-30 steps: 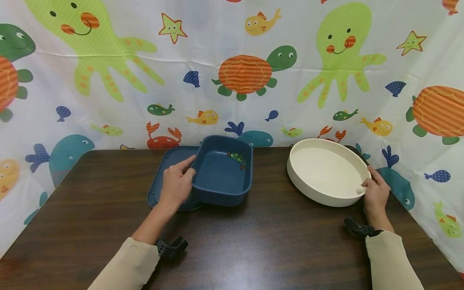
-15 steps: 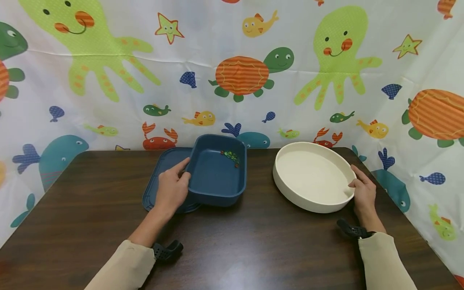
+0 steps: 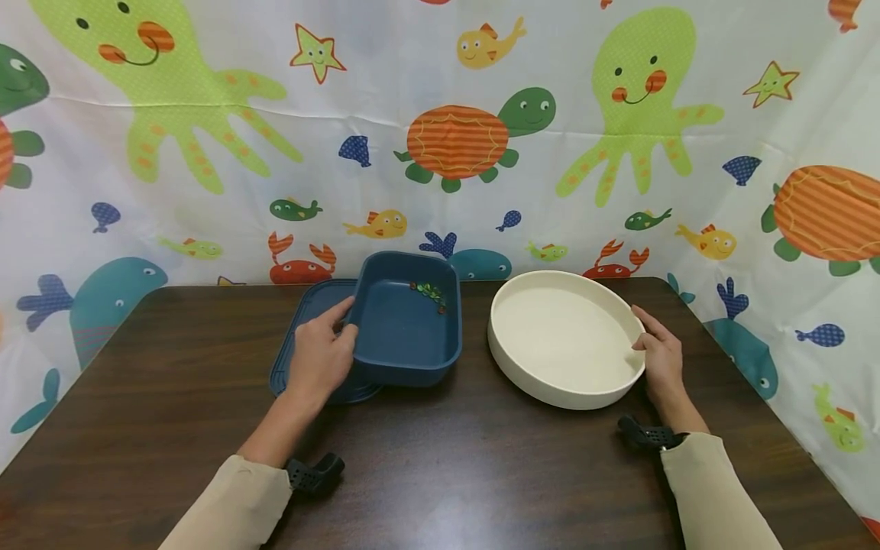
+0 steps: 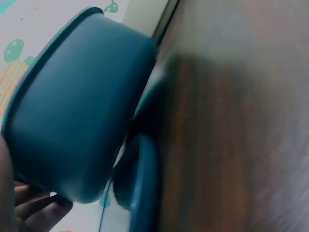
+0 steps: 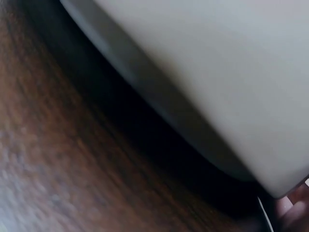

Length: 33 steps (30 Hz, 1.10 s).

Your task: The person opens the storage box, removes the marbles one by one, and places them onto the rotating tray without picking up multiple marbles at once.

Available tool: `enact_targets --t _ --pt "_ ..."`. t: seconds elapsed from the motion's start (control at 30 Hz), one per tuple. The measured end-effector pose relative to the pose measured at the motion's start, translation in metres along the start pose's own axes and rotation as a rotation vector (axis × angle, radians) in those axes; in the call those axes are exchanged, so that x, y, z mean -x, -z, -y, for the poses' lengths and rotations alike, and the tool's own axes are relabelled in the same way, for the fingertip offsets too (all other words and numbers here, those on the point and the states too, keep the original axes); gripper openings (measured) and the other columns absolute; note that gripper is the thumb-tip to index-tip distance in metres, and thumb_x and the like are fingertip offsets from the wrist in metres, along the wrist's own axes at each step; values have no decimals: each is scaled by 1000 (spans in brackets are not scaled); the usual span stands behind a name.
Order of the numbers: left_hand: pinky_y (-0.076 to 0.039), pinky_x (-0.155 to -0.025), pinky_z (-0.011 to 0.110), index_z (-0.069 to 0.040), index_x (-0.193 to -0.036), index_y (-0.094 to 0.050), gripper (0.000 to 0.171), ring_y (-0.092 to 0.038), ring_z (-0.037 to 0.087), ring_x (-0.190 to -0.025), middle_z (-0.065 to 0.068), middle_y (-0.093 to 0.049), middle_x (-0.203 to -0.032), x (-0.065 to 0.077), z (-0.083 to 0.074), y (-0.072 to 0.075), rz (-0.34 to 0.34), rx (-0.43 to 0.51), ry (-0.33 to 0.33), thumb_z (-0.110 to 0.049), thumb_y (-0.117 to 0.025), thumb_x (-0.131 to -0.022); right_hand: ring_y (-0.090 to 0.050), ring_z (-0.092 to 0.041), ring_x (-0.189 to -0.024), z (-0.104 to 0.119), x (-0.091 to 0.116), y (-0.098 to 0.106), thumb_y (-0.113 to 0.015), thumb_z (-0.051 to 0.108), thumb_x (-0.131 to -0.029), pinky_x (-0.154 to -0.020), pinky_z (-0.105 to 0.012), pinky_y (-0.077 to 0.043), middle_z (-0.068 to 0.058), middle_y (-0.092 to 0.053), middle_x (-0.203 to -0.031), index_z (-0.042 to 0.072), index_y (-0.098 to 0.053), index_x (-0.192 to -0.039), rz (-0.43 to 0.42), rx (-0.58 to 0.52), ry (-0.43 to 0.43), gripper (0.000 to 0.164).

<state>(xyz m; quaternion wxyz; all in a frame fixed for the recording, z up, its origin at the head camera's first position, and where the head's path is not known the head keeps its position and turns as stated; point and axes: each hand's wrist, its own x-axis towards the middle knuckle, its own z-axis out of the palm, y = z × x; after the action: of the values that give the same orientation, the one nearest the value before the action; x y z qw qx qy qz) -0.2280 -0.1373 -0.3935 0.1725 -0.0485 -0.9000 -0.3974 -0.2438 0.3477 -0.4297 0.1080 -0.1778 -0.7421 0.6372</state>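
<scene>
My left hand grips the near-left rim of a deep blue rectangular container, thumb on the inside. In the left wrist view the container is raised and tilted above the table. A small green and red patch shows inside it; I cannot tell whether it is printed or loose. Partly beneath the container lies a flat blue lid. My right hand pinches the right rim of a round cream dish, thumb over the edge. The dish's underside looks lifted off the table in the right wrist view.
A dark brown wooden table stretches under both hands. Behind it hangs a white curtain printed with sea animals. Each wrist wears a black strap mount.
The cream dish has travelled left with my right hand, closer to the blue container. My left hand and the container have shifted only slightly left. The whole head view has drifted a little.
</scene>
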Motion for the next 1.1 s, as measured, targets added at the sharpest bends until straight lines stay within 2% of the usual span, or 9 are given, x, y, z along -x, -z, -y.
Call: enact_targets --t 0.17,0.3,0.4,0.5,0.6,0.67,0.83,0.97,1.1 --pt "-30 -40 27 -3 -142 -57 46 -32 15 -40 -2 -35 -47 -4 0 6 62 -100 -30 -11 -52 -98 -38 -21 -149 0 -1 0 -35 -8 -87 -123 -38 -31 -3 -39 -162 10 -47 -151 -6 -12 9 68" --pt "-30 -43 28 -6 -144 -55 48 -33 14 -42 -1 -37 -52 -4 -2 7 121 -145 -15 -12 -53 -97 -39 -21 -148 0 -1 -1 -35 -8 -87 -122 -37 -32 -3 -39 -162 11 -47 -151 -13 -3 20 68" --pt "-32 -44 30 -7 -145 -54 49 -37 19 -44 8 -51 -66 -2 -3 10 150 -163 6 -13 -53 -96 -38 -20 -148 -1 -2 -2 -36 -7 -88 -122 -35 -32 -3 -39 -162 11 -47 -151 0 -3 23 67" --pt "-49 -54 40 -7 -145 -54 49 -62 31 -66 21 -68 -106 -2 -4 13 153 -194 0 -19 -56 -97 -38 -19 -149 -1 -3 -3 -36 -8 -87 -122 -35 -32 -3 -39 -162 11 -47 -151 2 -12 26 68" --pt "-56 -84 56 -6 -142 -56 50 -65 40 -112 23 -58 -142 -3 -7 15 132 -240 -27 -28 -61 -97 -38 -19 -149 -2 -3 -1 -35 -8 -87 -122 -36 -32 -3 -39 -162 11 -47 -151 -11 -17 16 68" --pt "-49 -100 62 -5 -140 -59 51 -56 42 -129 22 -56 -144 -4 -11 16 101 -260 -41 -32 -63 -97 -38 -19 -148 -2 -3 -1 -35 -9 -87 -122 -36 -31 -3 -39 -162 10 -47 -151 -14 -20 13 68" --pt "-49 -97 59 -5 -132 -65 46 -54 40 -124 21 -60 -135 -12 -32 16 75 -274 -79 -30 -70 -94 -38 -19 -148 -2 -1 0 -35 -9 -87 -122 -36 -31 -3 -39 -162 10 -47 -151 -1 -24 16 69" --pt "-53 -91 52 -7 -130 -67 41 -62 34 -111 18 -65 -126 -29 -55 8 224 -282 -72 -29 -70 -94 -38 -19 -148 -1 -1 0 -35 -9 -87 -123 -36 -31 -3 -39 -162 11 -47 -151 -6 -27 8 68" --pt "-55 -91 49 -9 -130 -68 40 -65 31 -112 15 -69 -125 -45 -69 -8 402 -261 -21 -29 -71 -95 -37 -18 -149 0 -2 0 -35 -9 -87 -123 -36 -30 -3 -40 -161 10 -48 -151 -6 -37 11 68"
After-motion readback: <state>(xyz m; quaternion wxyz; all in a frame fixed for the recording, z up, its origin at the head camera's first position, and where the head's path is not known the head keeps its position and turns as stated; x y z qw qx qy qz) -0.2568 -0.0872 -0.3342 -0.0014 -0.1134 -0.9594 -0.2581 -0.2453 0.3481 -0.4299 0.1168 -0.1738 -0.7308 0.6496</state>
